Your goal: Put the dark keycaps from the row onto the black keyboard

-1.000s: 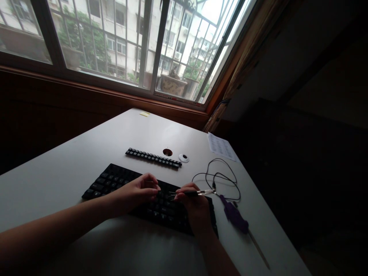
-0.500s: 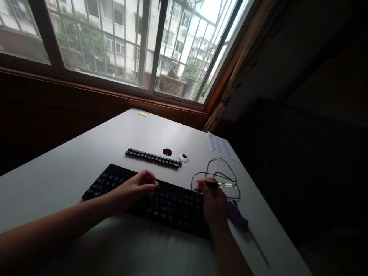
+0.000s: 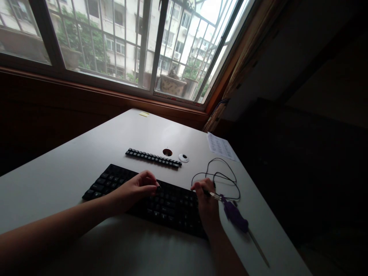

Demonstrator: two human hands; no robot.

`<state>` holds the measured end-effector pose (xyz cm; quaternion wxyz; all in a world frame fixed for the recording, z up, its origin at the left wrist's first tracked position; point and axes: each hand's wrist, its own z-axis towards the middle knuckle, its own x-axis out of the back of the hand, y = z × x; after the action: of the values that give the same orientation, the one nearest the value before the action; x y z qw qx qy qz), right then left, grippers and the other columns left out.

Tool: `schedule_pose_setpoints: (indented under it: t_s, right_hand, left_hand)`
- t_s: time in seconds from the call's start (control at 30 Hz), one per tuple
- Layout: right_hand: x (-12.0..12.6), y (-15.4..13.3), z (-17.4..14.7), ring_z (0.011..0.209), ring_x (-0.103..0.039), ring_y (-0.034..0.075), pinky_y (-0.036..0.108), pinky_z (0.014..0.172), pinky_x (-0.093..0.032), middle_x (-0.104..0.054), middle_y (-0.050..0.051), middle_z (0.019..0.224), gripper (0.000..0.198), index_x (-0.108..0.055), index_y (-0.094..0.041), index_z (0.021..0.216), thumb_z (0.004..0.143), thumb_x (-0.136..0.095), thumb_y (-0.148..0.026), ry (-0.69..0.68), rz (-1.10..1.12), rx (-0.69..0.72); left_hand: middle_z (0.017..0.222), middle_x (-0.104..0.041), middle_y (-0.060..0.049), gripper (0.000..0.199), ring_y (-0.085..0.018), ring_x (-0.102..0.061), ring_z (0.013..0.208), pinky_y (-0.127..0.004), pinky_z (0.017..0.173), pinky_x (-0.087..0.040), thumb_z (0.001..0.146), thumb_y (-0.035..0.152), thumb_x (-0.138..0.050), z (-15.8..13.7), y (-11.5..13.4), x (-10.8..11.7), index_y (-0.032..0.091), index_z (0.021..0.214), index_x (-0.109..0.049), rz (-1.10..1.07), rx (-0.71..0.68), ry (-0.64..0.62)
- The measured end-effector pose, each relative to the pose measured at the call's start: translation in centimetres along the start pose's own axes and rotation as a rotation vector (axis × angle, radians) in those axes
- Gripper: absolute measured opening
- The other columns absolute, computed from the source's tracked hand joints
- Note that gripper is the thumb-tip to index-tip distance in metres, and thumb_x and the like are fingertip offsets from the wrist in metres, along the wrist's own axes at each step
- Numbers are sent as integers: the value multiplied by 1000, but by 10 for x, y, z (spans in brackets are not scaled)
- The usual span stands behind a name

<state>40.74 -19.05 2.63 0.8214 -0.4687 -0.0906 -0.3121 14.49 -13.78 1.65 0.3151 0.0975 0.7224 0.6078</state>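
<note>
We have swung our right hand [image 3: 204, 195] off the keyboard [image 3: 161, 201] to the counter [image 3: 86, 161], fingers tight on the thin tool [image 3: 214, 196], while our left hand [image 3: 138, 188] pinches a small key [image 3: 158, 188].

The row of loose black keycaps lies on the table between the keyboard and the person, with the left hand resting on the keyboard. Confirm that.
Not quite. The head view shows the row of loose keycaps on the table beyond the keyboard, on the window side, not between it and the person. The left hand does rest on the keyboard.
</note>
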Motion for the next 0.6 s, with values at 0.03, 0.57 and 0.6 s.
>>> schedule_pose_setpoints:
  t_s: [0.03, 0.57, 0.6]
  right_hand:
    - [-2, 0, -1, 86, -49, 20, 35, 81, -38, -50, 2, 82, 33, -58, -22, 70, 98, -46, -36, -8, -16, 10]
    - [-10, -9, -5, 82, -52, 19, 33, 75, -42, -53, 2, 82, 22, -61, -23, 83, 99, -47, -28, -158, 8, 102]
    - [-10, -10, -6, 80, -53, 19, 33, 74, -43, -55, 2, 81, 20, -61, -23, 86, 99, -46, -27, -171, 22, 107]
  left_hand:
    - [98, -65, -5, 28, -16, -58, 85, -29, 79, -44, 78, 30, -77, 0, 0, 0, 18, 94, -58, 9, -2, 4]
    - [97, -65, -4, 22, -17, -56, 88, -29, 79, -42, 81, 30, -74, -1, 0, 2, 19, 94, -61, 134, -27, 3]
    - [96, -65, -4, 22, -17, -57, 87, -29, 79, -42, 81, 30, -74, -2, 0, 1, 19, 93, -61, 138, -27, 4]
